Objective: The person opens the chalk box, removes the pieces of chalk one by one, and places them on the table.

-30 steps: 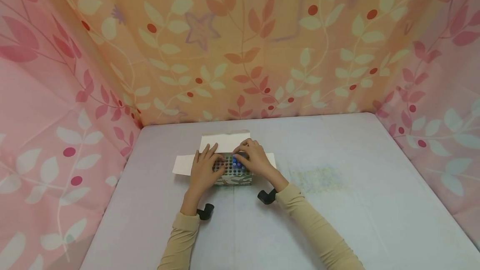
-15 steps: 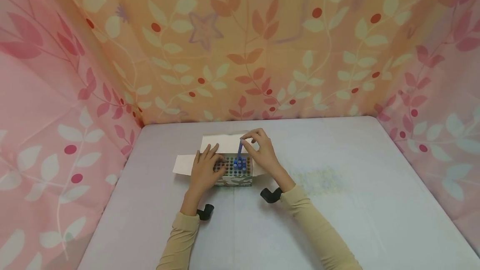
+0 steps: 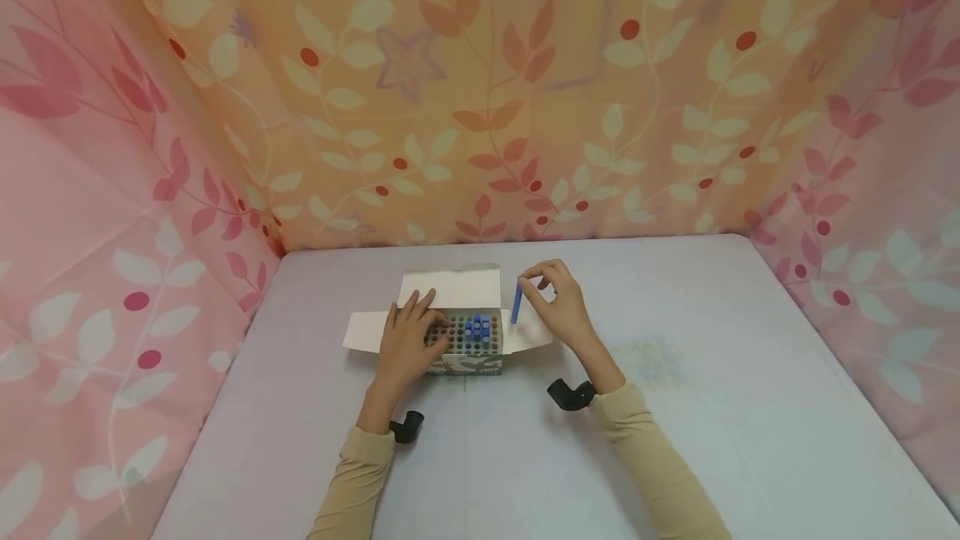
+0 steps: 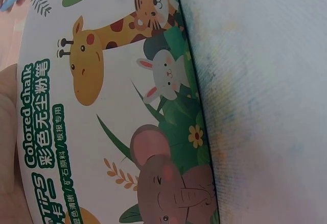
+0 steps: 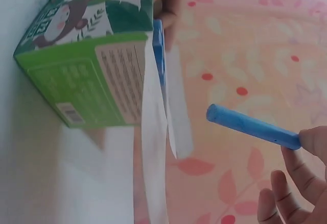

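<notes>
My right hand pinches one end of a blue chalk stick between thumb and fingertips. The stick hangs down above the right flap of an open chalk box, clear of the box in the right wrist view. Inside the box, a holder with rows of round holes bears several blue chalk sticks in its right half. Over the left part of the box lies my left hand, fingers spread, its thumb and index finger near the holes. That hand hides the left end of the holder.
The box's lid flap stands up at the back, and side flaps spread out to left and right. Chalk smudges mark the white table. Floral curtains border the table. Black camera mounts sit at the wrists.
My right hand has lifted the blue chalk stick out of the holder and carried it rightward, away from the box. The left hand has stayed in place on the box.
</notes>
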`<state>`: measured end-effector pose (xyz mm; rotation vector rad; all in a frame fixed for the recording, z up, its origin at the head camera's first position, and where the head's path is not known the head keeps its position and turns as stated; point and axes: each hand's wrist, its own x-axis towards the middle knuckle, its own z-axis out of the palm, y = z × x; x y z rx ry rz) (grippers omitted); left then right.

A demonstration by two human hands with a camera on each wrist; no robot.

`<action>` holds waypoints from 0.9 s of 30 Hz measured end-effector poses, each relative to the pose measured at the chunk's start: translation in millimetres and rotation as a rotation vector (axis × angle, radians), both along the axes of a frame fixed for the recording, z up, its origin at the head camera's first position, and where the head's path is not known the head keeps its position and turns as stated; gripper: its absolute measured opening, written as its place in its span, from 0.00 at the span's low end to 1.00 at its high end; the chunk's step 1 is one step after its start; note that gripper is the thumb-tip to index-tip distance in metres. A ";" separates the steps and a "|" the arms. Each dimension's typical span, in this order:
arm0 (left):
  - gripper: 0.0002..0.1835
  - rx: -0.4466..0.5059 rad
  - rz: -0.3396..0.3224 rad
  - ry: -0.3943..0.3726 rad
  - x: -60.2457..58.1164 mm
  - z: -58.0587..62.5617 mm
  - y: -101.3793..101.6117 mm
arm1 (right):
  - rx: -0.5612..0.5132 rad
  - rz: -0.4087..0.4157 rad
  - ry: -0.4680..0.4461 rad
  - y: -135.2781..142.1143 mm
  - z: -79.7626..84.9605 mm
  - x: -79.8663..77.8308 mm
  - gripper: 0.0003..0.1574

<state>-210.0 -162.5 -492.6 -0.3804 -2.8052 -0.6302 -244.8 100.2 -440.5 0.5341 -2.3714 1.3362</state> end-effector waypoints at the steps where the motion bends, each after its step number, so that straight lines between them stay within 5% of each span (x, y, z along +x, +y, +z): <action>1: 0.08 -0.005 0.000 0.001 -0.2 0.0 -0.1 | 0.005 -0.009 -0.008 3.9 -0.2 0.9 0.09; 18: 0.08 -0.040 0.005 -0.013 -1.1 -1.1 0.0 | 0.129 -0.093 -0.161 64.1 -10.4 13.2 0.13; 27: 0.09 -0.056 0.005 0.008 -0.7 -2.7 -0.3 | 0.196 -0.072 -0.293 81.9 -18.6 18.6 0.15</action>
